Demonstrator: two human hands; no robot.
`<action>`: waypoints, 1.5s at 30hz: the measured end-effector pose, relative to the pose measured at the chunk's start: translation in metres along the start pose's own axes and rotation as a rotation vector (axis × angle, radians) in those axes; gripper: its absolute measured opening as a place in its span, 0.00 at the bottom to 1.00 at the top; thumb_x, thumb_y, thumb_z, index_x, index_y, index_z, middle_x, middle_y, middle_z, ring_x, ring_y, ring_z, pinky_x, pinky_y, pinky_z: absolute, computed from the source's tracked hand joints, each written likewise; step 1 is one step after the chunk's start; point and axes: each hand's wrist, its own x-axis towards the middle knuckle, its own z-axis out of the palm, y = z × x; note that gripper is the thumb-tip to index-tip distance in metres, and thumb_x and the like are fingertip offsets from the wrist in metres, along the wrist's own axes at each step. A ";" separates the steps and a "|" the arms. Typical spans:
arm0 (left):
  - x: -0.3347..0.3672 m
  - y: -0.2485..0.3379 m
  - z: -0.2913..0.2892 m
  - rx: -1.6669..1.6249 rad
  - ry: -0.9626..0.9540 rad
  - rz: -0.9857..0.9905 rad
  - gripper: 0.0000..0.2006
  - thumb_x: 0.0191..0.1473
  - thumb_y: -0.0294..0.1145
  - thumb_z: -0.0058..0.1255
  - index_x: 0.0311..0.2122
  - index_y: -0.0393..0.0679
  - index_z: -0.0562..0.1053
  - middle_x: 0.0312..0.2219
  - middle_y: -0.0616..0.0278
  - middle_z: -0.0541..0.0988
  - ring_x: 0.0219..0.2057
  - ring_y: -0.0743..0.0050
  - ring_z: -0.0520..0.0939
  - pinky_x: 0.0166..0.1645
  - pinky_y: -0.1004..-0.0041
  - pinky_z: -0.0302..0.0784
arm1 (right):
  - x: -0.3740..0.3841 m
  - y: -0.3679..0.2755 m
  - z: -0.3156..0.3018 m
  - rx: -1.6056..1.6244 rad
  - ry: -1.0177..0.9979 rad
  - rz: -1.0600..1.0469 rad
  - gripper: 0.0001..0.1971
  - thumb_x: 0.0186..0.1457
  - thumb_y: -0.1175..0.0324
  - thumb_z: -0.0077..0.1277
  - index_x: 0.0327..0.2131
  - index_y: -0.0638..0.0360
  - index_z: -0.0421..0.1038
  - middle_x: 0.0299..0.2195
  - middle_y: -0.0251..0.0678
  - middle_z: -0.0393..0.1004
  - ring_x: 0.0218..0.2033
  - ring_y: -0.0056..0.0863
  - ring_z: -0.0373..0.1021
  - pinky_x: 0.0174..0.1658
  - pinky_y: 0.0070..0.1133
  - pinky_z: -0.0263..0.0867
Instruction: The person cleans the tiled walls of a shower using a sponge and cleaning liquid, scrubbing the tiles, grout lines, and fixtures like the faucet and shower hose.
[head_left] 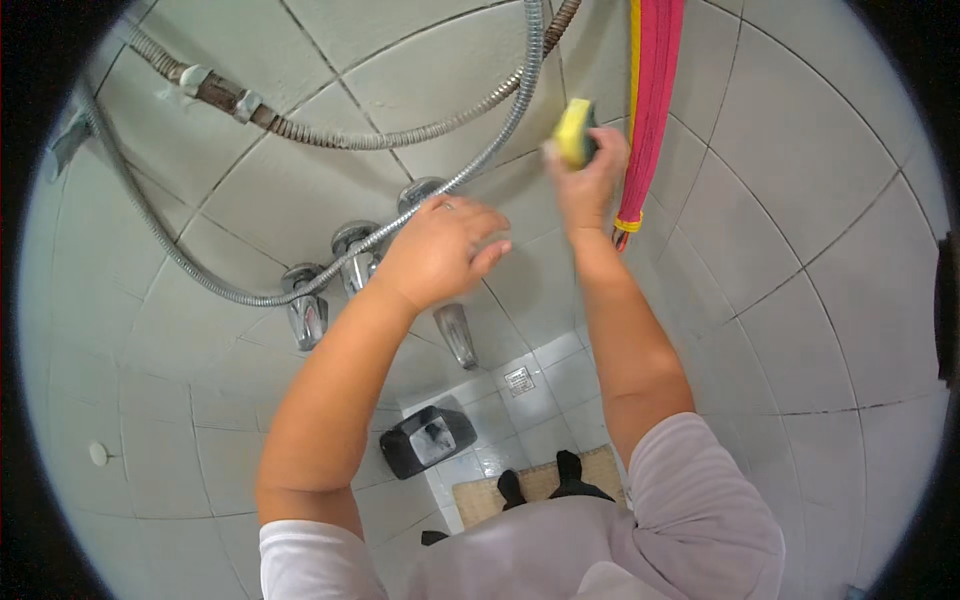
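Observation:
A yellow sponge with a dark green scouring side (572,132) is pinched between the thumb and fingers of my right hand (594,182), held up near the tiled wall. My left hand (442,250) is slightly blurred, its fingers stretched out and its thumb apart, with nothing seen in it. It covers part of a chrome tap with a downward spout (456,336); whether it touches the metal I cannot tell. Just left of that hand, two more chrome tap handles, a middle one (352,242) and a left one (307,320), stick out from the wall.
A silver shower hose (200,274) loops across the taps, below a rusty, ribbed hose (360,140). Pink fabric with yellow edging (655,110) hangs beside my right hand. Down on the floor are a black bin (395,455), a drain (519,381) and a beige mat (475,505) under my feet.

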 end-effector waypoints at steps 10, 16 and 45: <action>0.000 -0.027 0.008 -0.147 -0.124 -0.170 0.14 0.48 0.36 0.41 0.17 0.41 0.70 0.18 0.59 0.73 0.25 0.59 0.71 0.33 0.68 0.65 | -0.074 0.004 0.016 0.184 -0.546 -0.637 0.14 0.39 0.71 0.50 0.34 0.52 0.66 0.37 0.40 0.61 0.41 0.36 0.59 0.43 0.29 0.56; 0.013 -0.018 0.017 -0.263 -0.089 -0.176 0.15 0.49 0.34 0.40 0.15 0.41 0.70 0.15 0.59 0.72 0.22 0.59 0.70 0.32 0.69 0.65 | -0.056 0.070 0.034 -0.151 0.198 0.248 0.13 0.40 0.74 0.44 0.34 0.61 0.63 0.37 0.45 0.62 0.39 0.44 0.60 0.41 0.35 0.58; 0.006 -0.030 0.021 -0.248 -0.177 -0.446 0.24 0.50 0.51 0.36 0.19 0.39 0.69 0.12 0.63 0.67 0.17 0.73 0.68 0.24 0.73 0.62 | -0.039 0.033 0.013 -0.186 -0.065 0.318 0.15 0.46 0.71 0.43 0.39 0.65 0.61 0.40 0.49 0.62 0.43 0.40 0.60 0.44 0.27 0.58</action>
